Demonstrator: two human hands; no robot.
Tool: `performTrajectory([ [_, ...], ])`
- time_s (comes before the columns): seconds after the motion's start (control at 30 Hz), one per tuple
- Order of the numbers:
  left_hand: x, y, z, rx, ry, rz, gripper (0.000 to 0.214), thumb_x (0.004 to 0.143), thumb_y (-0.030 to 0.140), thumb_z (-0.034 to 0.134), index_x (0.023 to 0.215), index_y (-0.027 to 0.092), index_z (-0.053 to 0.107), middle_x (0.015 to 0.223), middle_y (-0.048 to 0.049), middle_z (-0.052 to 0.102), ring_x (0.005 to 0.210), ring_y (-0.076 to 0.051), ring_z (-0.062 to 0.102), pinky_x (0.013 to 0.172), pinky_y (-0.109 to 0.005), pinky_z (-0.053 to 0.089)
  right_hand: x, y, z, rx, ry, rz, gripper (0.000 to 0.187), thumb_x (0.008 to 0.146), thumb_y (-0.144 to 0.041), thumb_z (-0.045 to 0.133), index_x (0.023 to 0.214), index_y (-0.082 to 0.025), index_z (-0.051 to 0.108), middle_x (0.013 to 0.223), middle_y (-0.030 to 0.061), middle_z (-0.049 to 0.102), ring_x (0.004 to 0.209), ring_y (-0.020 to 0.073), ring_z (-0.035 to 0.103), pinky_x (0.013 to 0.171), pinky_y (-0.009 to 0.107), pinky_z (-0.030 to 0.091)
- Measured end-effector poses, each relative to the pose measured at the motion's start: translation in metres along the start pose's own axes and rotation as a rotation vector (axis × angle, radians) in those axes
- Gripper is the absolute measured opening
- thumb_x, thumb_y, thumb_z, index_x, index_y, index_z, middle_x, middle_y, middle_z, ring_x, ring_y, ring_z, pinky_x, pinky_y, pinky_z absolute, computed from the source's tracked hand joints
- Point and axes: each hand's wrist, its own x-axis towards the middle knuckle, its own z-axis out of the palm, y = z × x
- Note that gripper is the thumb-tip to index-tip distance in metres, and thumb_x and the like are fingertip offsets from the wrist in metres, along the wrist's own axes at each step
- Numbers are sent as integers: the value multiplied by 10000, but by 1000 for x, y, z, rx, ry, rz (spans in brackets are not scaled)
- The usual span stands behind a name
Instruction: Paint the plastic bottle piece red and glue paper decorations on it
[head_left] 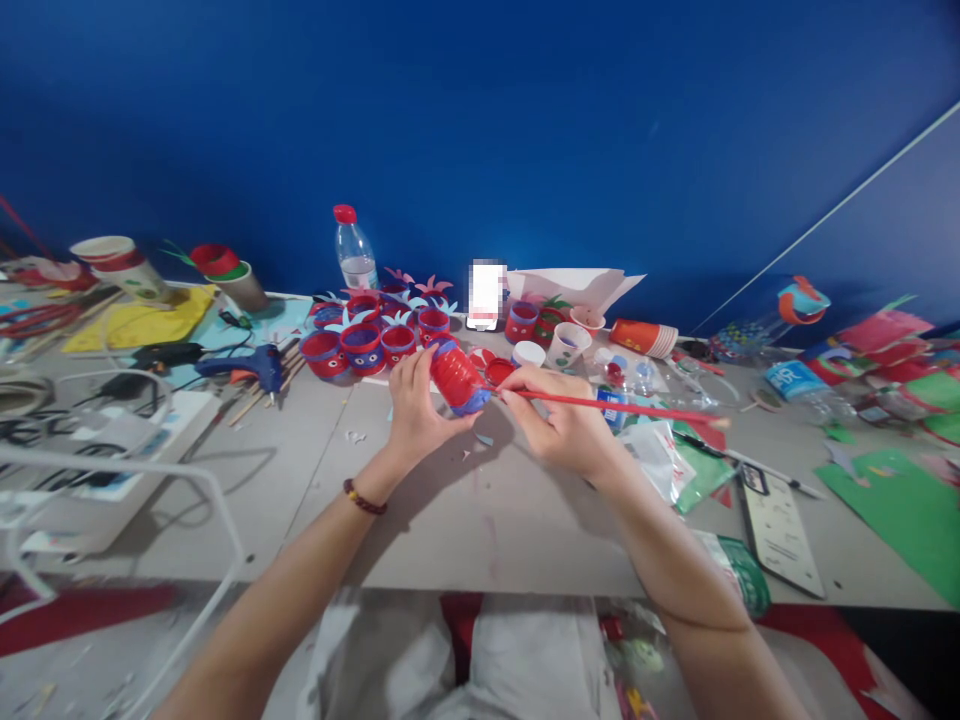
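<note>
My left hand (415,405) is closed around a small red cup (457,378) with a blue-purple rim, held tilted on its side above the grey table (450,510). My right hand (562,425) pinches a long red paintbrush (622,407), its tip touching the cup's rim and its handle pointing right. Behind the cup stand several finished red-and-blue cups (364,345) with eyes and light-blue paper leaves.
A blue glue gun (247,365) lies at the left, a water bottle (355,255) stands at the back. Paper cups (568,345), a stack of red cups (643,337), green paper (900,505), plastic bags and a white wire rack (112,480) crowd the sides.
</note>
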Motion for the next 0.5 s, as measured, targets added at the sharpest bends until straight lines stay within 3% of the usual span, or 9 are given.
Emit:
performTrajectory([
  [0.13,1,1,-1,-7,-17,-38,1035,556,487,855,1410,224,331,1310,-161,506,1228,-373,474,1051,-544,375,1,-2,-7,89,52,-27,135,910,-169,496,814,-213,580,749,20,671,658,152,605,605,282,457],
  [0.27,1,1,-1,-9,7,-40,1043,551,513,852,1407,220,334,1305,-166,498,1218,-368,475,1043,-543,384,0,5,-4,-20,133,-25,119,923,-193,494,842,-212,579,746,26,669,656,161,602,606,290,449],
  [0.5,1,0,0,6,34,-39,1044,556,519,844,1411,213,329,1306,-169,498,1227,-366,473,1051,-539,377,-2,7,9,-102,86,2,119,916,-184,476,849,-210,571,752,40,665,677,173,596,598,288,409],
])
